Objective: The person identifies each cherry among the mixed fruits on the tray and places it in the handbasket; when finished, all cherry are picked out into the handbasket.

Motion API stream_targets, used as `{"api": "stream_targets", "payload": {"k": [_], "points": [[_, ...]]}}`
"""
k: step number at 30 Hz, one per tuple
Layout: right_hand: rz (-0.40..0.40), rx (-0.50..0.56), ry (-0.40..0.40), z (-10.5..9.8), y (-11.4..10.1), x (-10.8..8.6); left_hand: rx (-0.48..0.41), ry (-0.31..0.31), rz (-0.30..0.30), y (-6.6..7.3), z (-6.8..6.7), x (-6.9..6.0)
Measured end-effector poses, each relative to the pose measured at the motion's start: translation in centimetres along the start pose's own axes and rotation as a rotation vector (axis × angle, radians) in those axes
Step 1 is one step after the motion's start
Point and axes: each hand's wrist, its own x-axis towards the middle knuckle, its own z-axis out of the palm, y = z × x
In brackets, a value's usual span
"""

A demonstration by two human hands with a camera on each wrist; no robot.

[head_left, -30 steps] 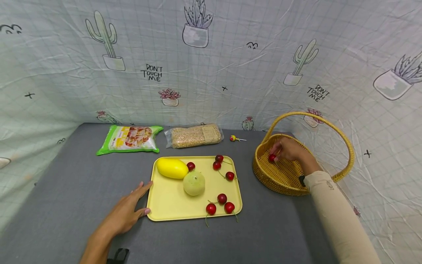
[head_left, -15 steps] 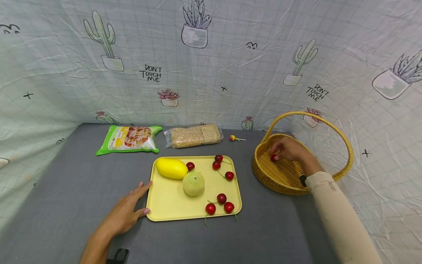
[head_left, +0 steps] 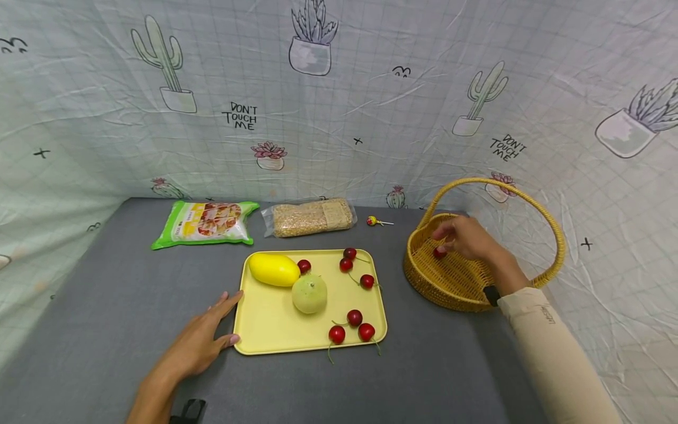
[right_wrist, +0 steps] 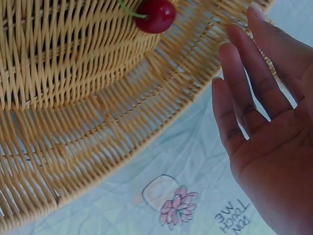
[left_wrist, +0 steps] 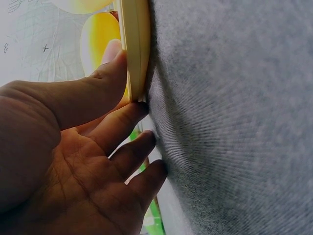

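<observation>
In the head view, my left hand (head_left: 197, 344) touches the left edge of the yellow tray (head_left: 265, 330), thumb and fingers spread; the left wrist view shows the thumb (left_wrist: 100, 88) against the tray's rim. My right hand (head_left: 468, 238) is over the wicker basket (head_left: 450, 299). A red cherry (right_wrist: 155, 15) with a green stem lies in the basket, apart from the straightened fingers of my right hand (right_wrist: 274, 112) in the right wrist view. On the tray are a yellow oval fruit (head_left: 273, 270), a pale green round fruit (head_left: 309, 294) and several cherries (head_left: 354, 318).
Behind the tray lie a green and white food bag (head_left: 212, 222), a clear bag of grain (head_left: 307, 218) and a lollipop (head_left: 373, 221). The basket's tall handle (head_left: 551, 227) arches over its right side. A patterned cloth (head_left: 339, 118) hangs behind the grey table.
The fingers of my right hand have loosened and parted from the cherry, which now rests in the basket. My left hand has stayed at the tray edge.
</observation>
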Motion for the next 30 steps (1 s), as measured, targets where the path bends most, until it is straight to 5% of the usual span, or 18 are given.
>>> {"api": "stream_targets", "payload": {"k": [18,30], "points": [[-0.003,0.016,0.130,0.3,-5.5,-2.6,0.001,0.000,-0.001,0.0,-0.1,-0.1],[-0.172,-0.002,0.237,2.4,-8.7,-3.1,0.010,-0.014,-0.018,0.2,-0.3,-0.1]]}}
